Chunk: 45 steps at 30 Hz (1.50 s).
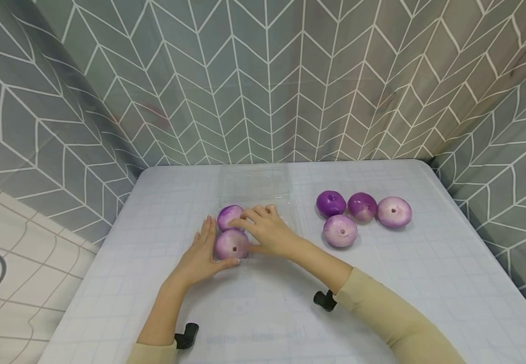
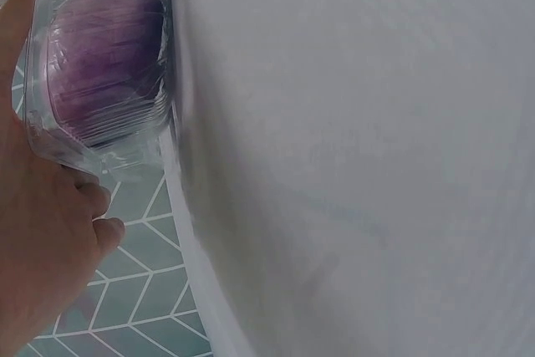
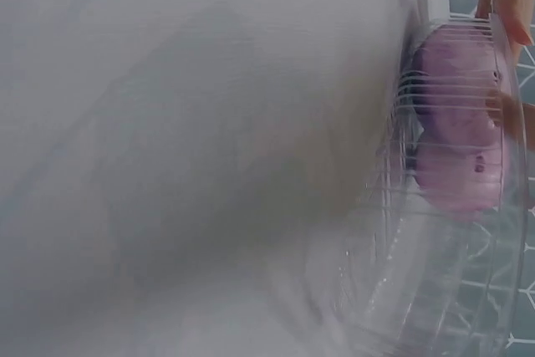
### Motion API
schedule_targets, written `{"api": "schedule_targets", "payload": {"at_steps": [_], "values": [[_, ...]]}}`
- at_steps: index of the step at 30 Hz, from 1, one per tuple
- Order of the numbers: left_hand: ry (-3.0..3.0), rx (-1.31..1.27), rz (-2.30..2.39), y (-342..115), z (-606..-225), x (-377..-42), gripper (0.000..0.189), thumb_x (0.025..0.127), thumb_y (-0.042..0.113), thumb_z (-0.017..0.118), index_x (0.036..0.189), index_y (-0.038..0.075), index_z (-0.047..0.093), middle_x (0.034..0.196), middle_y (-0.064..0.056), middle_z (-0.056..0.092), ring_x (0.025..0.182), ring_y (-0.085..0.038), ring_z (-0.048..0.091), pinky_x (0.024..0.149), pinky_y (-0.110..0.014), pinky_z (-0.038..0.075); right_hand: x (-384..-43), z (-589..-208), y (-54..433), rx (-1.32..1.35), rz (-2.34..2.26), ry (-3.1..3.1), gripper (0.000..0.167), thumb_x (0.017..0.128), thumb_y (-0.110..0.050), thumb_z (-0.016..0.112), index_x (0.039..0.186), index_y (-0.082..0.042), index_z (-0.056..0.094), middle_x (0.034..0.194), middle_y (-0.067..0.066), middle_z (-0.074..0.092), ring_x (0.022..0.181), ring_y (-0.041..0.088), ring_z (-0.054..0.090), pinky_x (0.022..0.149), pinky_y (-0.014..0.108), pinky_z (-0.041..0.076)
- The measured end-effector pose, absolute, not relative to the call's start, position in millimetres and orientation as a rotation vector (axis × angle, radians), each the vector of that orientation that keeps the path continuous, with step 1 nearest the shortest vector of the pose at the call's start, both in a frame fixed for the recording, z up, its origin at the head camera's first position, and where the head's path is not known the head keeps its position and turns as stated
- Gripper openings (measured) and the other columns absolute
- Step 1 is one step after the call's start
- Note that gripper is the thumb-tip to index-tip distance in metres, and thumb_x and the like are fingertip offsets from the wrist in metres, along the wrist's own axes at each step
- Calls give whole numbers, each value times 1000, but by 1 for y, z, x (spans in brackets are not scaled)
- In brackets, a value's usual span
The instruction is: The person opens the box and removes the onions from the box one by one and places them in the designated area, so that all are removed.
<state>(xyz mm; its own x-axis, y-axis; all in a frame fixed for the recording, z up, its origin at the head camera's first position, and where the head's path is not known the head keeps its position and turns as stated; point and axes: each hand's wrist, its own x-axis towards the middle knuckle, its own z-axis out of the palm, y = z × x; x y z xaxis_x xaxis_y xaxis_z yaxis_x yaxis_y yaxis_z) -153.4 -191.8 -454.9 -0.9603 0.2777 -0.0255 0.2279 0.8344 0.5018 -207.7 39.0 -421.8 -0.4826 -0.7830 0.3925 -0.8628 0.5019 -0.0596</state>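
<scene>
In a clear plastic clamshell box point(image 1: 285, 215) sit two purple onions, the far onion point(image 1: 228, 217) behind the near onion point(image 1: 233, 244). My left hand point(image 1: 196, 260) lies along the box's left side with straight fingers, its thumb stretched across the front. Through the box wall an onion point(image 2: 104, 56) shows in the left wrist view, right beside that hand. My right hand point(image 1: 265, 230) reaches over the box from the right. Its index finger and thumb grip the near onion, while the other fingers spread above the box.
The box's lid point(image 1: 254, 181) lies open toward the back. To the right stand more onions: a dark one point(image 1: 331, 203), a two-toned one point(image 1: 362, 206), a pale one point(image 1: 394, 211) and another pale one point(image 1: 340, 231). A patterned curtain point(image 1: 263, 81) hangs behind the white-covered table point(image 1: 263, 313).
</scene>
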Motion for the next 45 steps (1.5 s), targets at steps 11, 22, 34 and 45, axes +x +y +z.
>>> {"api": "schedule_targets", "payload": {"at_steps": [11,22,34,45], "values": [[2908,404,784,-191,-453,-153,124,76,67,67,152,0,-4,159,-17,-9,146,-29,-6,117,-52,6,-209,-426,31,1483,222,-2449,75,67,-42,86,133,-28,53,119,-5,52,106,17,45,82,35,36],[2911,428,773,-189,-452,-153,125,75,70,64,152,-2,-3,159,-18,-8,146,-31,-4,116,-54,6,-215,-429,23,1589,139,-2458,80,68,-43,86,138,-28,51,133,-4,51,118,17,42,83,34,36],[2929,421,738,-189,-453,-153,126,75,74,60,151,-4,-2,159,-19,-7,146,-32,-3,116,-53,8,-216,-427,23,1589,40,-2501,78,65,-39,88,134,-26,54,135,-5,53,122,17,41,83,34,39],[2924,430,746,-189,-453,-153,125,76,72,62,151,-5,0,159,-19,-7,147,-29,-4,116,-52,7,-217,-425,29,1572,33,-2518,81,63,-44,88,133,-22,54,131,-5,55,119,16,44,88,34,38]]}}
